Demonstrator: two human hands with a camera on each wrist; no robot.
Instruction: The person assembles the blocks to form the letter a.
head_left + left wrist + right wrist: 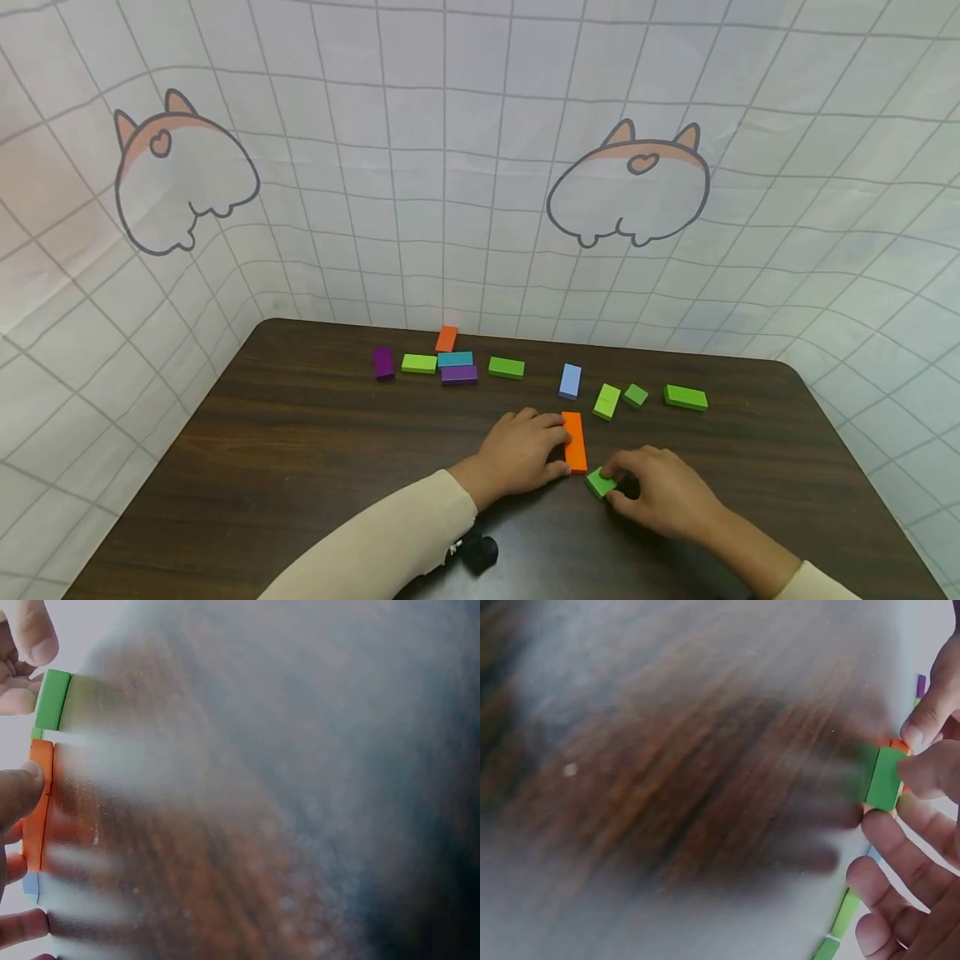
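My left hand [521, 450] holds an orange block [575, 444] that lies lengthwise on the table, with its fingertips along the left side and the thumb by the near end. In the left wrist view, the thumb covers part of the orange block [39, 810]. Just right of that block's near end, my right hand [663, 490] pinches a short green block [601, 482] between thumb and fingers. From the right wrist, the green block [884, 778] shows close against the orange one, with the thumb on its edge.
Behind the hands lie a blue block [570, 381], a lime block [607, 402], a small green block [635, 396] and a long green block [686, 397]. Farther left sit several purple, lime, teal, green and orange blocks. A black object [478, 553] is beside the left sleeve.
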